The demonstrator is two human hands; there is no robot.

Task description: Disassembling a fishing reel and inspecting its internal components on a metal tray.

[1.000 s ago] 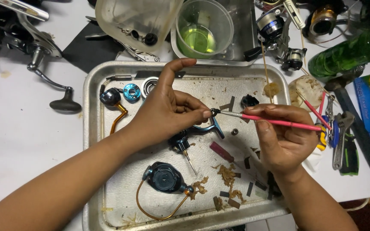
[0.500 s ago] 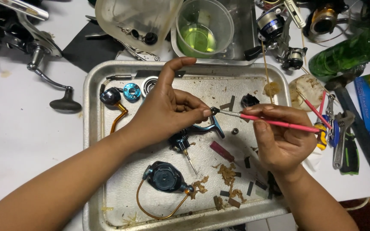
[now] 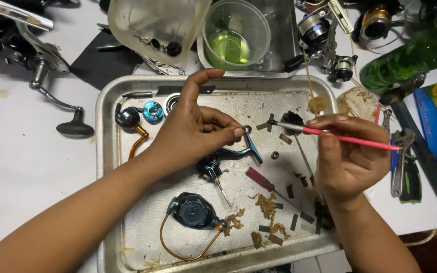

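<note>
The left hand (image 3: pixel 193 134) pinches a small metal ring (image 3: pixel 247 129) at its fingertips, above the tray (image 3: pixel 108 167). The right hand (image 3: pixel 347 156) pinches a pink brush (image 3: pixel 350 139), its tip just beside the ring.

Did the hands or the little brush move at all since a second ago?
Hardly. The left hand still pinches a small metal ring, and the right hand still holds the pink brush with its tip by the ring. Nothing was picked up or let go. The reel parts in the metal tray lie where they were.
</note>
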